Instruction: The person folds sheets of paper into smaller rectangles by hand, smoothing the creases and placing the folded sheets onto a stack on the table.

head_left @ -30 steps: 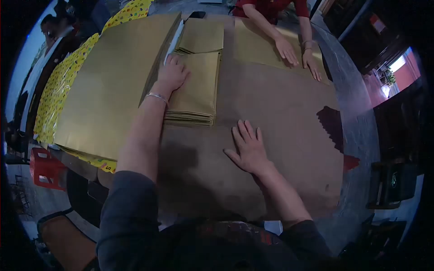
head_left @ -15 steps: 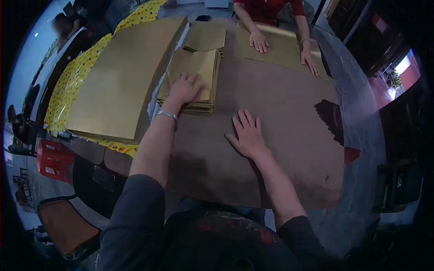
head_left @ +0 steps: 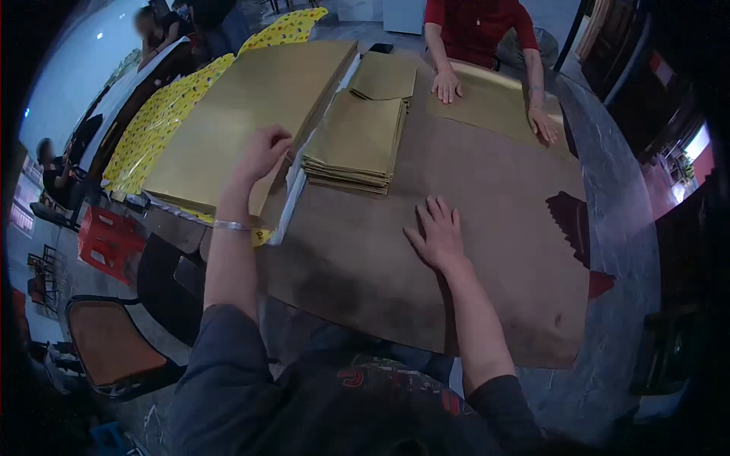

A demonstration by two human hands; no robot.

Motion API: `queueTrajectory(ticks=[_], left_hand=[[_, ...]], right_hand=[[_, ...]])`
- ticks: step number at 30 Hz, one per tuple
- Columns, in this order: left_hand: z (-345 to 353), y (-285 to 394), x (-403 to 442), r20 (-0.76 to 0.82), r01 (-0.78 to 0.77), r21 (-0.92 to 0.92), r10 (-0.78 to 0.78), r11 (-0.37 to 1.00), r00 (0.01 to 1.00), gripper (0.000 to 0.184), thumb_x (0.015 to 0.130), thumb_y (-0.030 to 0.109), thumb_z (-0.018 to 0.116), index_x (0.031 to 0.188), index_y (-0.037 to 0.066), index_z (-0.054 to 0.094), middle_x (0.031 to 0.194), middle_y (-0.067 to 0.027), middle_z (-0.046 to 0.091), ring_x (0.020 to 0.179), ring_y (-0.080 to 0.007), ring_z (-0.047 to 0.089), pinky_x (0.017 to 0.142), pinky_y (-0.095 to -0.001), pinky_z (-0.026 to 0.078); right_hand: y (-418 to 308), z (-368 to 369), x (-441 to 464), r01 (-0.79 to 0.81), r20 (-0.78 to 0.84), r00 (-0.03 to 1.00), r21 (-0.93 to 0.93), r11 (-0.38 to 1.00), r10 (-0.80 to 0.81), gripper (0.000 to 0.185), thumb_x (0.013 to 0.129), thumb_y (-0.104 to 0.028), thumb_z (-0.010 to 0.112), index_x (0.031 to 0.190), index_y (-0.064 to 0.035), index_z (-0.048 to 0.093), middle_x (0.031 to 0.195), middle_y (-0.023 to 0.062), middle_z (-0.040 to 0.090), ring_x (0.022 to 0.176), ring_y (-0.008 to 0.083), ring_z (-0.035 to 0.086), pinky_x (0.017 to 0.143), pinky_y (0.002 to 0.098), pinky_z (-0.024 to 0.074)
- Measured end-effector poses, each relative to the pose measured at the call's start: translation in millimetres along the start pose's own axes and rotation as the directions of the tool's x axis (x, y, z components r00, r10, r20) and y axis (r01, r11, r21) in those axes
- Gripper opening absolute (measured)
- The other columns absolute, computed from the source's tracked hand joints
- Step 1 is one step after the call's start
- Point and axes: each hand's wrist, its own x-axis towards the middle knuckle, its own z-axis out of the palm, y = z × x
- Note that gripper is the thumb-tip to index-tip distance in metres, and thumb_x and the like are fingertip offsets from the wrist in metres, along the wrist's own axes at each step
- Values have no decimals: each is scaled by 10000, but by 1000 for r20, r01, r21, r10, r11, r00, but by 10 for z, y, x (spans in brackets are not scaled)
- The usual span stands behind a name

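Observation:
My left hand (head_left: 263, 154) is over the near right part of a tall stack of large gold sheets (head_left: 251, 91), its fingers curled and pinched together; whether anything thin is between them is too small to tell. Right of that stack lies a pile of folded gold paper (head_left: 356, 137), with a second folded pile (head_left: 385, 74) behind it. My right hand (head_left: 441, 237) rests flat, fingers spread, on the brown sheet (head_left: 502, 228) that covers the table, touching nothing else.
Across the table, a person in red has both hands on a gold sheet (head_left: 487, 102). Yellow patterned wrapping (head_left: 156, 125) lies under the large stack. A dark phone (head_left: 382, 48) sits at the far edge. At left are a red stool (head_left: 109, 242) and a brown chair (head_left: 114, 342).
My left hand has lifted off the folded pile and moved left to the large stack, its fingers curling. The view has shifted. The other person's hands have moved apart. My right hand stays flat.

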Motion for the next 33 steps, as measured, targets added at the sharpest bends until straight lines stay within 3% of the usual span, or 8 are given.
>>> queueTrajectory(ticks=[5,8,15,19,21,22,29,33], left_hand=[[-492,-371,-622,166,127,-13,-123,992,978,186,809,151,731,907,-3,693,810,-101,679,760,-182,642,698,-313,518],[-567,-339,-858,232,366,-87,-338,927,912,259,742,161,789,907,-18,700,865,-94,664,790,-181,632,714,-305,514],[-500,-566,-842,200,60,55,-70,997,977,293,696,171,809,944,42,723,901,-115,643,837,-232,634,752,-331,516],[-558,-478,-798,220,109,91,-127,990,967,272,704,169,805,932,46,724,908,-116,650,828,-240,639,745,-344,517],[-562,-533,-770,278,65,117,-96,991,956,240,746,152,795,931,29,703,925,-93,629,837,-233,624,759,-336,516],[-561,-535,-772,277,71,117,-101,991,956,240,746,152,795,931,29,703,925,-93,629,837,-233,624,759,-336,516],[-507,-631,-776,196,-11,122,-13,992,980,147,833,158,679,856,13,687,907,-153,650,825,-316,652,753,-397,518],[-483,-694,-805,165,1,90,-16,996,986,140,837,150,685,861,13,684,889,-158,651,803,-316,652,739,-394,519]], right_hand=[[6,27,9,-4,-33,999,29,1000,5,659,936,-498,529,1433,-73,443,1551,144,313,1468,303,212,1185,541,159],[-3,-4,5,-13,-3,1000,-1,1000,13,659,939,-497,523,1437,-72,438,1552,144,312,1470,305,209,1187,537,150],[-18,59,24,6,-34,999,-48,999,-8,639,949,-482,489,1439,-75,431,1547,171,308,1461,341,217,1174,560,159],[-155,-33,125,11,-25,1000,-87,996,-14,592,945,-482,505,1386,-87,499,1516,148,356,1443,345,239,1153,596,178],[-236,-129,248,145,51,989,-124,982,-140,491,916,-411,583,1283,-85,583,1430,142,455,1396,341,321,1136,588,223],[-291,-71,293,258,-83,958,-157,953,-273,410,887,-343,636,1200,-80,626,1339,126,534,1347,313,392,1116,569,276],[-1412,-345,776,528,-131,837,-61,847,-532,301,857,-260,666,1102,-86,664,1208,100,593,1215,283,507,1044,425,372],[-1892,-319,958,702,-282,686,14,712,-671,212,836,-197,681,1015,-84,681,1204,103,592,1200,312,526,1036,465,398]])
